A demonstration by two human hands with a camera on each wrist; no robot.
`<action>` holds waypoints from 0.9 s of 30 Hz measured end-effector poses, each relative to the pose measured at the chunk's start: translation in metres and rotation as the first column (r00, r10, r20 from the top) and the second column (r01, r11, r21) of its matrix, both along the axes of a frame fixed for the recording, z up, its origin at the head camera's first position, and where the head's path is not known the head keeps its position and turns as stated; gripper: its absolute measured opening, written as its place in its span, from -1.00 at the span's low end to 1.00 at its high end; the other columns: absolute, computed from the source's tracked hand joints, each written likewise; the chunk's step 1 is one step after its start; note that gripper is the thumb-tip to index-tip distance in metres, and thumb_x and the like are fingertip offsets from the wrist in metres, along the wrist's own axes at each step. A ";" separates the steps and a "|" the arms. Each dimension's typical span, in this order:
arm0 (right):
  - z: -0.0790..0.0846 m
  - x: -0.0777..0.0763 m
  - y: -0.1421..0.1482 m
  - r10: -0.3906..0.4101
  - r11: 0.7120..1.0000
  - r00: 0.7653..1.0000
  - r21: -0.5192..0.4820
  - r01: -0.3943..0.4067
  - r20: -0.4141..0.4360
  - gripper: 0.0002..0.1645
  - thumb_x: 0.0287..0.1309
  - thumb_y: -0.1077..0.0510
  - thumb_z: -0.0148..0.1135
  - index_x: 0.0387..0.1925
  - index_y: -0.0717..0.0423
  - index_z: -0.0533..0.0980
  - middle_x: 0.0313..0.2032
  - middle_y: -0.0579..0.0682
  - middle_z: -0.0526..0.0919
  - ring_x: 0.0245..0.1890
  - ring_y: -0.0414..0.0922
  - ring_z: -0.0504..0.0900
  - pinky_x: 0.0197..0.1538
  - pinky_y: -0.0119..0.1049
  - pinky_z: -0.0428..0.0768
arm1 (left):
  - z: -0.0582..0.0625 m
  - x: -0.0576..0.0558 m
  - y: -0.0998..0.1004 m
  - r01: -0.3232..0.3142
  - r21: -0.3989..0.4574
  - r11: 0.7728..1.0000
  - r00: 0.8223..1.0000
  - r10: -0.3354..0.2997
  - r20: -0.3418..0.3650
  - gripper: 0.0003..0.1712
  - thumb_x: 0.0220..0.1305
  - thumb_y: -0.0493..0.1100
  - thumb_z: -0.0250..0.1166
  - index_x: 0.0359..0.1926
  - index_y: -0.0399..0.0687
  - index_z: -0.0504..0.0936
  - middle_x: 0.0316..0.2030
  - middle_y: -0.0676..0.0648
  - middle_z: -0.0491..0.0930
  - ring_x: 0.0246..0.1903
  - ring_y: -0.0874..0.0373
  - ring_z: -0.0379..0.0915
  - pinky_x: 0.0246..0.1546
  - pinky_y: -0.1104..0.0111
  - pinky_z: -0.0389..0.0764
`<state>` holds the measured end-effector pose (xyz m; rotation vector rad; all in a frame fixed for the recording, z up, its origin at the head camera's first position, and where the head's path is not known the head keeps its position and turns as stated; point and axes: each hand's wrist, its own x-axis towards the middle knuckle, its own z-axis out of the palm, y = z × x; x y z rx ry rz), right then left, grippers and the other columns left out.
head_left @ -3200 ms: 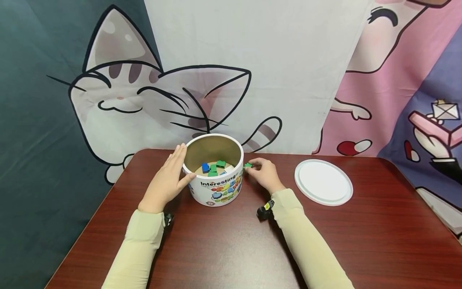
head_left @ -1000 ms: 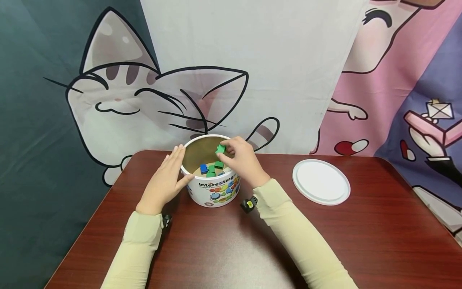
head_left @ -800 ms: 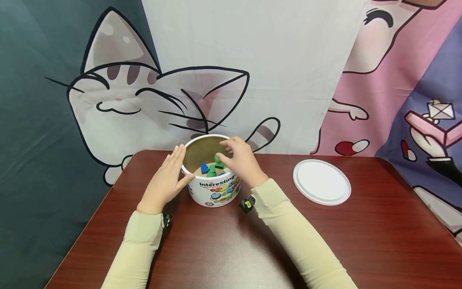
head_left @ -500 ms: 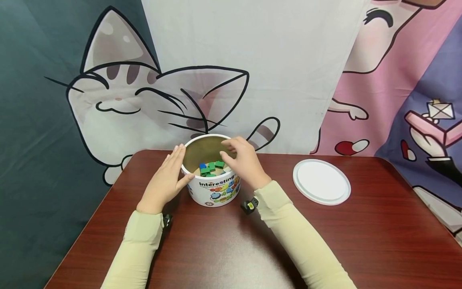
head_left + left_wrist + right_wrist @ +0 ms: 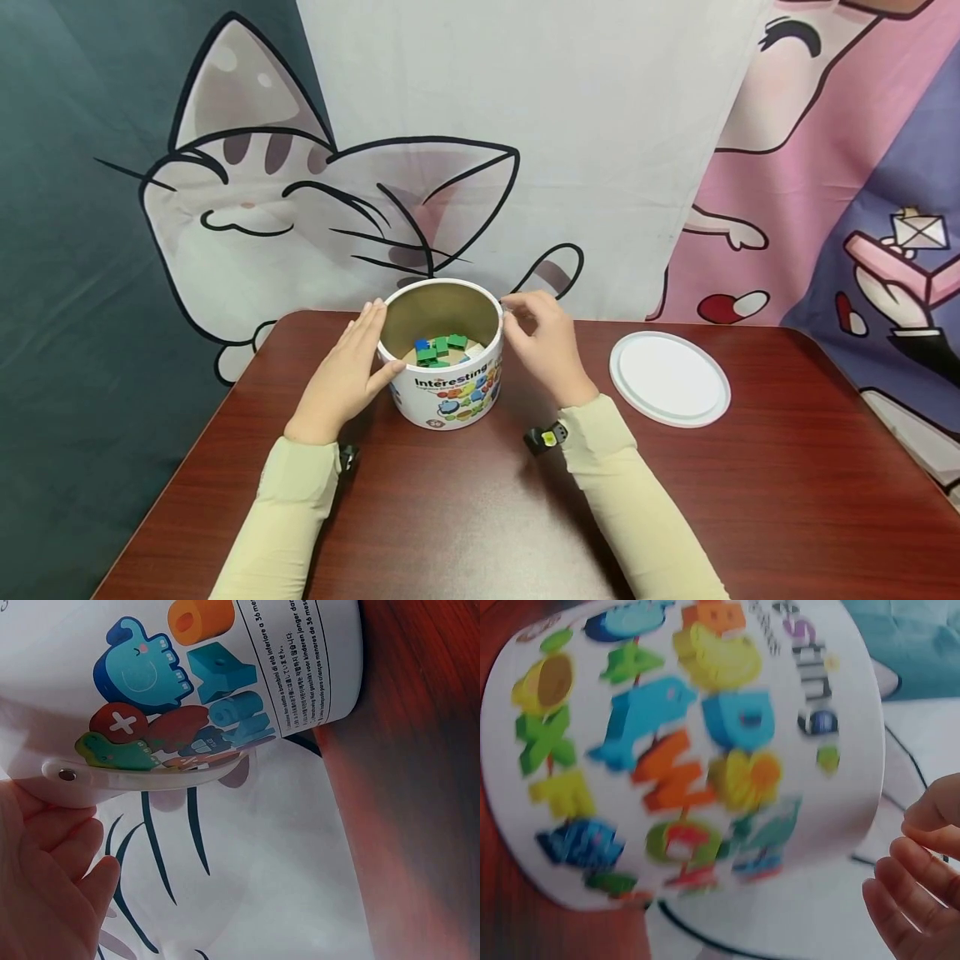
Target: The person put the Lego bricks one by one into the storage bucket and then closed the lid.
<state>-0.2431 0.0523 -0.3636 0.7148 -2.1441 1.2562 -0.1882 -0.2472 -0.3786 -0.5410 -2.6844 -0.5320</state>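
Observation:
A round white bucket (image 5: pixel 446 398) with colourful printed pictures stands on the table. Inside lie green bricks (image 5: pixel 441 346), a blue brick (image 5: pixel 422 344) and pale pieces partly hidden by the front wall. My left hand (image 5: pixel 339 375) rests along the bucket's left side, its fingers straight and its thumb at the front rim. In the left wrist view, its fingers (image 5: pixel 64 832) are beside the bucket's white handle (image 5: pixel 142 778). My right hand (image 5: pixel 551 346) is just right of the bucket's rim, fingers loosely bent. The right wrist view shows nothing in those fingers (image 5: pixel 907 892).
A round white lid (image 5: pixel 670 379) lies on the brown table (image 5: pixel 480 517) to the right. Behind the table hangs a cloth backdrop (image 5: pixel 600 125) with cartoon animals. Each wrist wears a small black camera (image 5: pixel 546 437).
My right hand carried a green brick from beside the bucket over the rim and let it drop in. It has since moved back right, outside the rim. The left hand stays put.

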 end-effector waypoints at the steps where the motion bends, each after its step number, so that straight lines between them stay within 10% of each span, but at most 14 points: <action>1: -0.003 -0.001 0.004 -0.017 1.000 1.000 0.000 0.017 0.009 -0.78 0.23 0.33 0.26 -0.10 0.25 0.67 -0.17 0.10 0.66 -0.19 -0.01 0.65 -0.12 -0.11 0.66 | 0.000 0.000 0.000 -0.001 0.000 1.000 1.000 0.001 0.000 0.05 0.44 0.33 0.11 0.57 -0.33 0.01 0.56 -0.27 0.03 0.56 -0.15 -0.13 0.55 0.03 -0.05; 16: -0.034 -0.015 0.065 -0.194 0.980 0.948 0.098 0.174 0.252 -0.75 0.25 0.25 0.25 -0.08 0.27 0.67 -0.15 0.19 0.68 -0.18 0.08 0.68 -0.05 -0.06 0.66 | 0.001 -0.001 -0.002 -0.016 -0.010 1.000 1.000 0.016 0.016 0.01 0.45 0.30 0.12 0.58 -0.29 0.02 0.55 -0.25 0.06 0.56 -0.13 -0.14 0.54 -0.02 -0.03; 21: -0.034 -0.016 0.084 -0.195 0.979 0.944 0.118 0.169 0.267 -0.74 0.27 0.26 0.25 -0.06 0.30 0.66 -0.14 0.22 0.68 -0.16 0.11 0.67 -0.04 -0.03 0.65 | 0.008 0.003 0.000 -0.024 -0.002 1.000 0.994 0.023 -0.110 -0.01 0.47 0.43 -0.09 0.52 -0.28 0.20 0.47 -0.27 0.26 0.52 -0.15 0.04 0.50 -0.07 0.10; 24: -0.033 -0.016 0.094 -0.192 0.978 0.945 0.131 0.162 0.266 -0.75 0.27 0.27 0.25 -0.07 0.32 0.66 -0.14 0.24 0.68 -0.16 0.12 0.67 -0.05 -0.01 0.64 | 0.014 0.007 0.008 0.001 0.040 0.999 0.959 0.010 -0.282 -0.04 0.47 0.47 -0.17 0.44 -0.24 0.37 0.37 -0.24 0.41 0.41 -0.16 0.26 0.39 -0.10 0.29; 27: -0.032 -0.015 0.105 -0.208 0.972 0.944 0.165 0.169 0.257 -0.76 0.28 0.29 0.23 -0.07 0.31 0.66 -0.15 0.24 0.69 -0.16 0.13 0.66 -0.05 0.01 0.63 | 0.021 0.013 0.024 0.051 0.079 0.996 0.884 -0.009 -0.468 -0.16 0.51 0.40 -0.13 0.33 -0.22 0.50 0.23 -0.23 0.55 0.21 -0.19 0.48 0.22 -0.10 0.48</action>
